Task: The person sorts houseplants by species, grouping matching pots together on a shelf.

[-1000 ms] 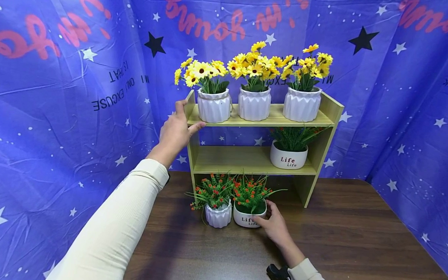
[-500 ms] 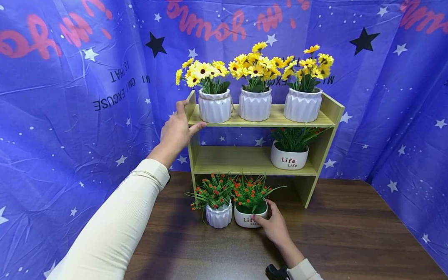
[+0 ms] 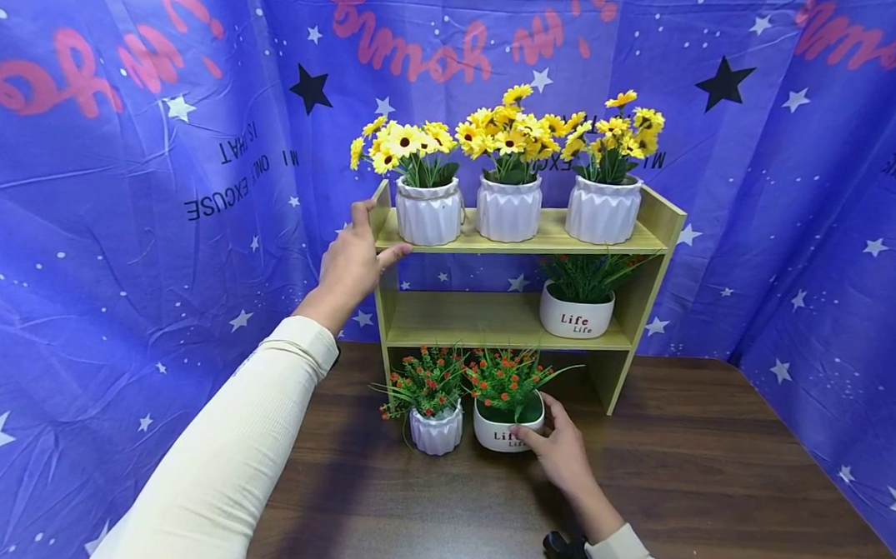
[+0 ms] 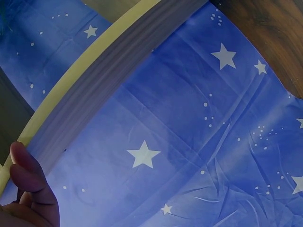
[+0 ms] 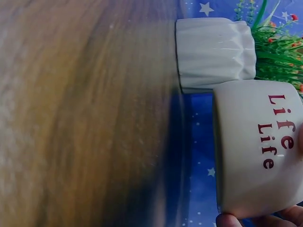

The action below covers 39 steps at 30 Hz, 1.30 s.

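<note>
My right hand (image 3: 564,455) holds the right side of a white oval flowerpot (image 5: 251,184) lettered "Life", its thumb on the front. Red-flowered greenery (image 3: 505,382) fills the pot. In the right wrist view, a gap shows between its base and the table, so it is lifted. Just left of it a white fluted pot (image 3: 436,432) with similar red flowers stands on the table. My left hand (image 3: 349,267) grips the left side of a wooden two-board shelf (image 3: 454,313) near its top board; the left wrist view shows curled fingers (image 4: 28,165) at the panel's edge.
Three white fluted pots (image 3: 508,209) of yellow flowers line the shelf's top board. Another "Life" pot (image 3: 576,314) sits at the right of the middle board. A brown wooden table (image 3: 710,474) lies beneath, with a blue star-printed curtain (image 3: 153,317) behind and around.
The oval flowerpot in my right hand has risen slightly and moved right, away from the fluted pot beside it. My left hand has stayed on the shelf.
</note>
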Each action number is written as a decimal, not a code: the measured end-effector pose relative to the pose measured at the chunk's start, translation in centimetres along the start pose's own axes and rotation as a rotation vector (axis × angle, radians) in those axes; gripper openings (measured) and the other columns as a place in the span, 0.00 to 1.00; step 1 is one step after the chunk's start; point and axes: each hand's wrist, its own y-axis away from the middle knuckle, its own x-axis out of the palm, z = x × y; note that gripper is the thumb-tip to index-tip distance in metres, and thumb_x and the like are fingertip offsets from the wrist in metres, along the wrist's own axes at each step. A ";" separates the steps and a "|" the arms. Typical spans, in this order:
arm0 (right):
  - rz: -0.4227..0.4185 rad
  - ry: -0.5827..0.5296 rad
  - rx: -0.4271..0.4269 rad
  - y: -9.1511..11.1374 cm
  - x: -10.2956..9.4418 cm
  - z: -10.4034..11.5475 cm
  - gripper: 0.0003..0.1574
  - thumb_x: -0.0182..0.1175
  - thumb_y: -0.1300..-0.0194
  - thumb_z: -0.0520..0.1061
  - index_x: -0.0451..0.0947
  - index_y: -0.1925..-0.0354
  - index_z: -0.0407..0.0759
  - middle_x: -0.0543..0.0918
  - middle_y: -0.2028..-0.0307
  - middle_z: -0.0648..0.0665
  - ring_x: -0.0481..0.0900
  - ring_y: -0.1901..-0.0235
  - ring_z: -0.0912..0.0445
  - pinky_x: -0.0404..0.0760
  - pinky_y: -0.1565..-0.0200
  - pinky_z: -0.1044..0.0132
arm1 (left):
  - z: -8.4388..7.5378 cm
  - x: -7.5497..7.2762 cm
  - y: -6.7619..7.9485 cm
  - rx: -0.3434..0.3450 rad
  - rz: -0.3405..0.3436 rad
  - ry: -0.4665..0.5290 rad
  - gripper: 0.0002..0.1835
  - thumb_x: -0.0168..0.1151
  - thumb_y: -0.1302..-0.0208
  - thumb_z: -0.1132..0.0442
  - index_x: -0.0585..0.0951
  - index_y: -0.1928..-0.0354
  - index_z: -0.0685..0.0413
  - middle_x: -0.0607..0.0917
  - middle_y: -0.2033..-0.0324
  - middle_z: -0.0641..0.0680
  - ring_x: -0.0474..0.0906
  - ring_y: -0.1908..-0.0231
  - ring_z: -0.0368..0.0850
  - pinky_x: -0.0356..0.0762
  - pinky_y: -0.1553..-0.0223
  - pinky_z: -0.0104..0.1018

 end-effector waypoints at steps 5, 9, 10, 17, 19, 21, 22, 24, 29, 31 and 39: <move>-0.005 0.054 -0.010 0.3 -0.7 0.7 0.47 0.76 0.45 0.47 0.66 0.32 0.41 0.77 0.40 0.34 0.75 0.41 0.42 0.74 0.46 0.47 | 0.0 0.0 0.0 0.006 -0.003 0.000 0.46 0.62 0.37 0.38 0.51 0.28 0.49 0.79 0.48 0.69 0.80 0.58 0.65 0.76 0.64 0.55; -0.003 0.062 -0.016 0.5 -1.1 1.2 0.48 0.76 0.45 0.50 0.66 0.32 0.42 0.77 0.40 0.34 0.74 0.40 0.42 0.72 0.43 0.43 | 0.1 0.0 0.0 0.011 -0.006 0.002 0.46 0.62 0.37 0.38 0.51 0.28 0.49 0.79 0.48 0.70 0.80 0.57 0.65 0.76 0.64 0.56; -0.004 0.058 -0.018 0.6 -1.2 1.3 0.48 0.76 0.45 0.51 0.66 0.32 0.42 0.77 0.40 0.34 0.73 0.39 0.42 0.71 0.42 0.43 | 0.1 0.0 0.0 0.010 -0.005 0.003 0.46 0.62 0.37 0.38 0.51 0.28 0.49 0.79 0.48 0.70 0.80 0.56 0.66 0.76 0.63 0.56; -0.014 0.025 -0.044 0.8 -1.9 2.6 0.47 0.76 0.45 0.49 0.67 0.32 0.42 0.77 0.39 0.34 0.72 0.37 0.44 0.69 0.41 0.46 | 0.1 -0.1 0.1 0.005 -0.004 0.008 0.46 0.63 0.37 0.38 0.51 0.28 0.48 0.78 0.47 0.70 0.80 0.56 0.66 0.76 0.63 0.56; -0.015 0.031 -0.055 0.8 -2.0 3.0 0.47 0.76 0.45 0.50 0.67 0.32 0.42 0.76 0.38 0.35 0.71 0.36 0.44 0.68 0.40 0.47 | 0.1 -0.1 0.1 0.006 -0.005 0.008 0.46 0.63 0.37 0.38 0.51 0.28 0.48 0.79 0.47 0.70 0.80 0.57 0.65 0.76 0.64 0.56; -0.013 0.028 -0.067 0.8 -2.2 3.3 0.47 0.77 0.46 0.49 0.67 0.32 0.42 0.76 0.38 0.35 0.70 0.36 0.44 0.68 0.40 0.48 | 0.1 -0.1 0.1 0.008 -0.007 0.006 0.46 0.63 0.37 0.38 0.51 0.28 0.48 0.79 0.47 0.70 0.80 0.56 0.66 0.76 0.64 0.57; -0.013 0.025 -0.074 0.8 -2.2 3.5 0.47 0.77 0.46 0.49 0.67 0.32 0.42 0.76 0.38 0.36 0.70 0.35 0.44 0.68 0.40 0.48 | 0.2 -0.1 0.1 0.009 -0.007 0.005 0.46 0.63 0.37 0.38 0.51 0.28 0.49 0.79 0.47 0.70 0.80 0.56 0.66 0.76 0.64 0.57; -0.014 0.023 -0.087 0.9 -2.4 3.9 0.47 0.77 0.45 0.49 0.67 0.32 0.42 0.76 0.38 0.36 0.70 0.35 0.45 0.70 0.41 0.48 | 0.2 -0.1 0.1 0.010 -0.006 0.004 0.46 0.63 0.37 0.38 0.51 0.28 0.49 0.79 0.47 0.70 0.80 0.56 0.66 0.76 0.64 0.57; -0.026 0.016 -0.103 1.0 -2.7 4.8 0.46 0.76 0.45 0.47 0.67 0.32 0.43 0.77 0.39 0.37 0.73 0.38 0.48 0.74 0.47 0.56 | 0.2 0.0 0.1 0.007 -0.004 0.004 0.46 0.62 0.37 0.38 0.51 0.28 0.49 0.79 0.48 0.70 0.80 0.58 0.65 0.76 0.64 0.56; -0.029 0.006 -0.103 1.0 -2.9 5.2 0.46 0.76 0.44 0.46 0.67 0.32 0.43 0.77 0.39 0.37 0.74 0.40 0.48 0.76 0.50 0.61 | 0.2 0.0 0.1 0.006 -0.002 0.005 0.46 0.62 0.37 0.38 0.51 0.28 0.49 0.79 0.49 0.69 0.80 0.59 0.65 0.76 0.65 0.55; -0.020 -0.042 -0.082 0.9 -3.8 6.9 0.45 0.74 0.41 0.48 0.65 0.31 0.43 0.75 0.37 0.38 0.71 0.38 0.49 0.74 0.46 0.54 | 0.0 -0.1 0.0 0.013 -0.007 0.005 0.45 0.62 0.37 0.38 0.51 0.28 0.49 0.79 0.49 0.69 0.80 0.58 0.64 0.76 0.64 0.55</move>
